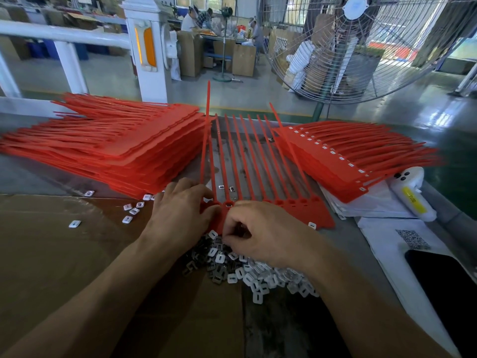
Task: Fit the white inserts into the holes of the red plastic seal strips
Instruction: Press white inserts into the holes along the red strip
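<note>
A red sheet of joined seal strips (289,205) lies in front of me, its tails pointing away. My left hand (178,213) grips the sheet's left end, thumb and fingers curled round the leftmost strips, one tail lifted up. My right hand (265,236) hovers at the sheet's near edge with fingers curled in a pinch; what it pinches is hidden. A heap of white inserts (258,272) lies under and just below both hands. A single insert (312,225) rests by the sheet's right corner.
A tall stack of red sheets (124,148) lies at left. Another stack with white inserts fitted (356,161) lies at right. Loose inserts (130,211) dot the cardboard (51,254). A white device (410,195), papers and a phone (444,293) sit at right.
</note>
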Available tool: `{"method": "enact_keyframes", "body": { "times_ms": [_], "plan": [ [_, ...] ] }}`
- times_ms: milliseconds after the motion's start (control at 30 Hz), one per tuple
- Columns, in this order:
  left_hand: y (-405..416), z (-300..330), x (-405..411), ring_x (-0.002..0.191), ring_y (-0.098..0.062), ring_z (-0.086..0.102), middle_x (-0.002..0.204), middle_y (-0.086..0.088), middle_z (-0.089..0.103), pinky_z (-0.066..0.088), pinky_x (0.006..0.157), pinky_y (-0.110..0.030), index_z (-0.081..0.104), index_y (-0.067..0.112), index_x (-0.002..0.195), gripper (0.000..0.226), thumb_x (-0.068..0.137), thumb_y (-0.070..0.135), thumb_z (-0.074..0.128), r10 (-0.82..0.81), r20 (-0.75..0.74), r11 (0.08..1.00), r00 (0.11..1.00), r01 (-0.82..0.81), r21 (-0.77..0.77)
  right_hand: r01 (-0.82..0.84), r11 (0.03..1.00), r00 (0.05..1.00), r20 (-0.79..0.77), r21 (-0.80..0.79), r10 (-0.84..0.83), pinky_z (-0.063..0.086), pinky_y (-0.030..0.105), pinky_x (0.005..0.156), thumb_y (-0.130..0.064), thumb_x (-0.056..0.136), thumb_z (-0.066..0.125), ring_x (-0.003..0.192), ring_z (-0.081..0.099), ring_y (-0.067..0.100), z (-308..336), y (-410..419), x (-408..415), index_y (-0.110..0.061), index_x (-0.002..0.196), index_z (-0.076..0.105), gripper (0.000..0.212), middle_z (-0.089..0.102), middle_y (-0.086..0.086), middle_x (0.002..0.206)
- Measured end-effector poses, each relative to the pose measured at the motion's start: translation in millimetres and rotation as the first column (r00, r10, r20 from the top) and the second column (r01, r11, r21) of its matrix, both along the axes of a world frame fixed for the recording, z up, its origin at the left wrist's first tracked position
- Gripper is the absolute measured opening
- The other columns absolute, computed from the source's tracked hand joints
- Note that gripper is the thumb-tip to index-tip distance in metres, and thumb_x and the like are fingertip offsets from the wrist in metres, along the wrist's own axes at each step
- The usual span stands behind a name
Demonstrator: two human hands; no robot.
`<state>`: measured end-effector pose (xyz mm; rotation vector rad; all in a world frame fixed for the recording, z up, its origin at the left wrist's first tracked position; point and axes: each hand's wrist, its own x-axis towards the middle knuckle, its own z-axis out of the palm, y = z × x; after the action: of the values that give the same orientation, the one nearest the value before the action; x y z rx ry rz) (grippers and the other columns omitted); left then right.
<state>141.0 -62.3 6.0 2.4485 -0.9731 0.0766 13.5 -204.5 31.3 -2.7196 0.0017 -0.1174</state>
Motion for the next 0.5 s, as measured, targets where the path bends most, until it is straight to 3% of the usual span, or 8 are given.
{"method": "enact_keyframes", "body": {
  "times_ms": [200, 400, 500],
  "plan": [
    [0.3, 2.6, -0.4, 0.132, -0.018, 0.038, 0.138, 0.007, 0.050, 0.029, 0.114, -0.045, 0.062, 0.034, 0.128, 0.039, 0.095, 0.053, 0.058, -0.001, -0.006, 1.000, 1.000, 0.001, 0.010, 0.092, 0.937, 0.987, 0.090, 0.337, -0.129, 0.050, 0.011, 0.061, -0.023, 0.095, 0.071, 0.073, 0.066, -0.003, -0.9, -9.1, -5.2, -0.032, 0.088, 0.066, 0.012, 0.069, -0.021, 0.086],
    [-0.1, 4.1, -1.4, 0.133, -0.017, 0.037, 0.140, 0.008, 0.049, 0.029, 0.115, -0.045, 0.061, 0.035, 0.129, 0.039, 0.095, 0.053, 0.059, -0.001, -0.025, 1.000, 1.000, 0.001, 0.015, 0.201, 0.863, 0.930, 0.186, 0.464, -0.317, 0.058, 0.029, 0.069, -0.015, 0.097, 0.069, 0.077, 0.069, 0.011, -0.2, -23.5, -7.2, -0.035, 0.094, 0.069, 0.020, 0.071, -0.013, 0.088],
    [0.3, 4.3, -1.8, 0.134, -0.017, 0.037, 0.140, 0.008, 0.049, 0.028, 0.116, -0.045, 0.061, 0.034, 0.130, 0.040, 0.095, 0.053, 0.059, -0.004, -0.034, 1.000, 0.999, 0.004, 0.011, 0.253, 0.817, 0.887, 0.212, 0.519, -0.410, 0.058, 0.024, 0.063, -0.016, 0.098, 0.068, 0.077, 0.070, 0.010, -1.3, -32.6, -8.8, -0.036, 0.098, 0.074, 0.021, 0.072, -0.022, 0.091]
  ]
}}
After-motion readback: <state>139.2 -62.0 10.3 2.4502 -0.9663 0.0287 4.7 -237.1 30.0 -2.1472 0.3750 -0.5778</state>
